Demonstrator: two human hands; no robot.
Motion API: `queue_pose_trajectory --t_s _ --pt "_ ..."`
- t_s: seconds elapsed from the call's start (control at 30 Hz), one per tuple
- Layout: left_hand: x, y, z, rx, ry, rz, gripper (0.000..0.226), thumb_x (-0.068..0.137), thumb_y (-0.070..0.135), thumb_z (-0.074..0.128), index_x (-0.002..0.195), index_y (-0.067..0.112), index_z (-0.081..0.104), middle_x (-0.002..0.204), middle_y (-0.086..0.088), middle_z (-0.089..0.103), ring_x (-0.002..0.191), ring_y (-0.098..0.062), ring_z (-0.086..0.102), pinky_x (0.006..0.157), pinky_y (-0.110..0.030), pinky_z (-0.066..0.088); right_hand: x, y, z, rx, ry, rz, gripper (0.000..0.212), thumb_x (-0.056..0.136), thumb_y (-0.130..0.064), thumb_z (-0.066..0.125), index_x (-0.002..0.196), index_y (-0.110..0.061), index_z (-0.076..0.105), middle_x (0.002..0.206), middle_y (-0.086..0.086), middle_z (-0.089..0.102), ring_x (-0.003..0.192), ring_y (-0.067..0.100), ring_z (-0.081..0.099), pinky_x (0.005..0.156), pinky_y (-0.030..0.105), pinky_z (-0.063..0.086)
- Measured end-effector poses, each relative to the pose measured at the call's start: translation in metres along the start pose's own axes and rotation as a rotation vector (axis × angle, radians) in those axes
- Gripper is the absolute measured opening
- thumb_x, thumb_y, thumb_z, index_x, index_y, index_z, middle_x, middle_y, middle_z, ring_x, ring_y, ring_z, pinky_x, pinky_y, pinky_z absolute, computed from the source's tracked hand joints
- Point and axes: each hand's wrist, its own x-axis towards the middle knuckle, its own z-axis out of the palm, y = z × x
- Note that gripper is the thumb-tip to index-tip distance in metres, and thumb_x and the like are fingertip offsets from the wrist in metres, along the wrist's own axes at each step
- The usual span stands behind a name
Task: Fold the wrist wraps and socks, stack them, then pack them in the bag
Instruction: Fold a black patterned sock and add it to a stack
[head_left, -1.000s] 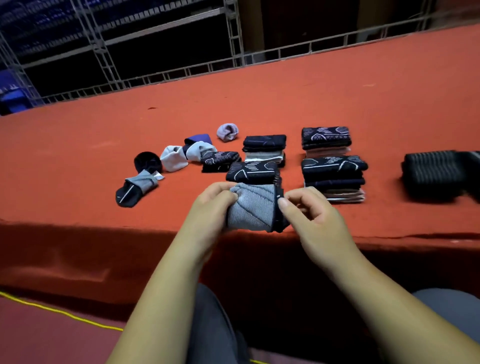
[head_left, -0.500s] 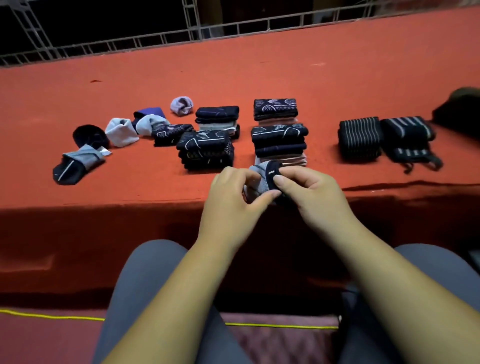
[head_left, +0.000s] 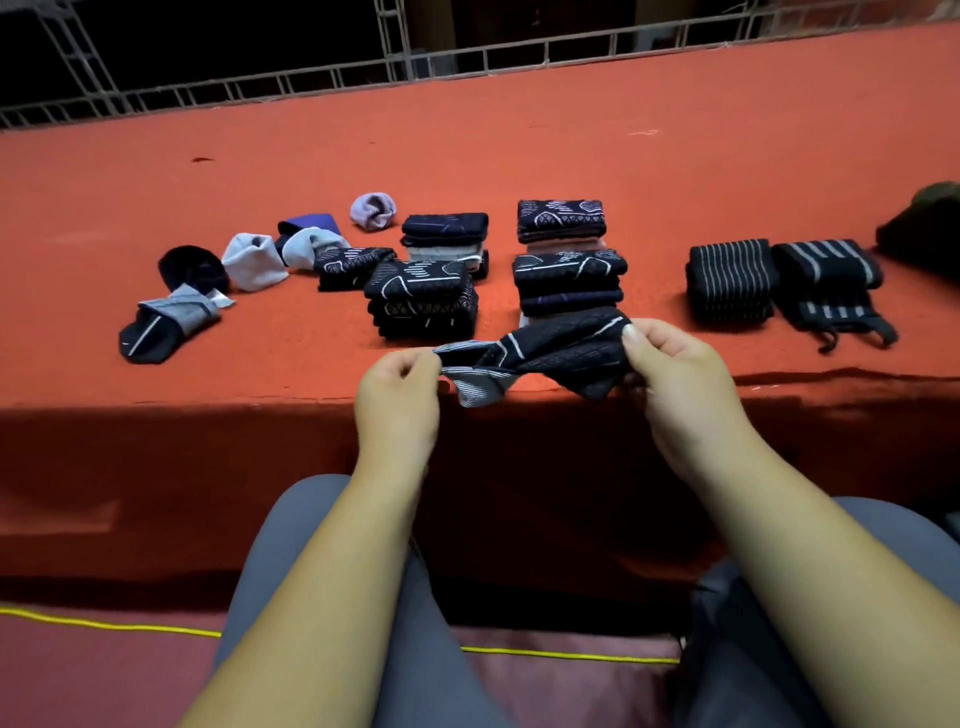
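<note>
Grey trousers sit nearest, and above them the left hand (head_left: 397, 397) and right hand (head_left: 675, 384) each pinch an end of a dark patterned sock (head_left: 550, 351), stretched between them over the red table (head_left: 519, 150) edge. Beyond lie folded sock stacks (head_left: 421, 301), loose socks (head_left: 254, 260) to the left and striped wrist wraps (head_left: 730, 280) to the right.

Red cloth-covered table (head_left: 519, 130); metal truss railing (head_left: 397, 41) behind far edge; yellow cord (head_left: 571, 656) across floor below.
</note>
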Motion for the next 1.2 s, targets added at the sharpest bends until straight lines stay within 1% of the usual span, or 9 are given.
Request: queue_pose_trajectory --t_s 0.23,0.37,0.47,0.63,0.77,0.87,0.97,1.1,1.2 --pt "0.030 0.004 -0.030 -0.464 0.177 -0.162 0.020 0.095 0.010 0.059 0.082 0.019 0.070 0.077 0.005 0.071 0.075 -0.015 0.067 0.058 -0.024 0.042 0.018 -0.001 -0.011 0.145 0.367 0.048 0.027 0.108 -0.013 0.053 0.095 -0.016 0.076 0.076 -0.010 0.071 0.063 0.000 0.058 0.071 0.027 0.045" --pt "0.023 0.003 -0.022 -0.379 0.018 -0.126 0.017 0.097 0.013 0.061 0.096 0.018 0.077 0.084 0.004 0.078 0.082 -0.015 0.069 0.070 -0.027 0.049 0.010 0.002 -0.005 -0.199 0.164 -0.084 0.021 0.109 -0.023 0.055 0.103 -0.020 0.075 0.085 -0.003 0.068 0.075 0.007 0.055 0.075 0.031 0.046" --pt "0.021 -0.004 -0.023 -0.262 -0.070 -0.071 0.015 0.101 0.020 0.063 0.101 0.016 0.078 0.091 0.001 0.080 0.084 -0.013 0.070 0.079 -0.034 0.053 -0.001 -0.005 -0.002 -0.199 -0.040 -0.142 0.020 0.111 -0.019 0.055 0.109 -0.015 0.075 0.100 -0.002 0.074 0.092 0.009 0.062 0.087 0.029 0.049" --pt "0.020 -0.007 -0.031 -0.303 -0.178 0.042 0.018 0.104 0.027 0.068 0.106 0.014 0.079 0.107 -0.014 0.080 0.096 -0.023 0.073 0.095 -0.046 0.057 -0.015 -0.013 -0.001 -0.383 -0.264 -0.138 0.056 0.111 -0.039 0.051 0.070 -0.010 0.076 0.078 0.006 0.076 0.078 0.015 0.067 0.081 0.027 0.047" --pt "0.009 -0.004 -0.028 -0.200 -0.339 0.158 0.019 0.106 0.025 0.064 0.107 0.012 0.078 0.107 -0.018 0.078 0.093 -0.020 0.070 0.089 -0.042 0.054 -0.020 -0.007 0.006 -0.548 -0.276 -0.132 0.041 0.106 -0.035 0.064 0.072 -0.019 0.078 0.076 -0.003 0.074 0.076 0.008 0.066 0.078 0.027 0.044" --pt "-0.002 0.002 -0.021 -0.225 -0.436 0.184 0.019 0.107 0.022 0.063 0.109 0.009 0.076 0.104 -0.015 0.078 0.092 -0.019 0.069 0.086 -0.036 0.053 -0.022 0.000 0.020 -0.579 -0.298 -0.188 0.010 0.101 -0.031 0.072 0.095 -0.026 0.078 0.096 -0.016 0.077 0.093 -0.001 0.069 0.087 0.019 0.049" --pt "-0.009 0.003 -0.016 -0.220 -0.500 0.214 0.019 0.108 0.019 0.061 0.109 0.009 0.076 0.104 -0.012 0.077 0.093 -0.017 0.068 0.087 -0.033 0.052 -0.024 0.006 0.030 -0.553 -0.326 -0.140 0.015 0.101 -0.036 0.071 0.115 -0.032 0.075 0.107 -0.020 0.076 0.102 -0.004 0.069 0.092 0.015 0.049" --pt "-0.012 -0.001 -0.013 -0.103 -0.556 0.320 0.023 0.109 0.023 0.058 0.112 0.012 0.078 0.112 -0.008 0.074 0.104 -0.016 0.068 0.097 -0.034 0.051 -0.027 0.013 0.039 -0.369 -0.407 -0.023 0.019 0.104 -0.024 0.067 0.121 -0.033 0.073 0.100 -0.009 0.077 0.092 0.008 0.072 0.087 0.036 0.055" --pt "-0.014 -0.001 -0.011 -0.046 -0.594 0.358 0.024 0.108 0.024 0.058 0.112 0.012 0.078 0.111 -0.006 0.070 0.108 -0.014 0.067 0.099 -0.030 0.049 -0.028 0.013 0.042 -0.293 -0.417 0.002 0.012 0.102 -0.019 0.071 0.109 -0.027 0.076 0.098 -0.007 0.079 0.090 0.006 0.070 0.085 0.033 0.053"
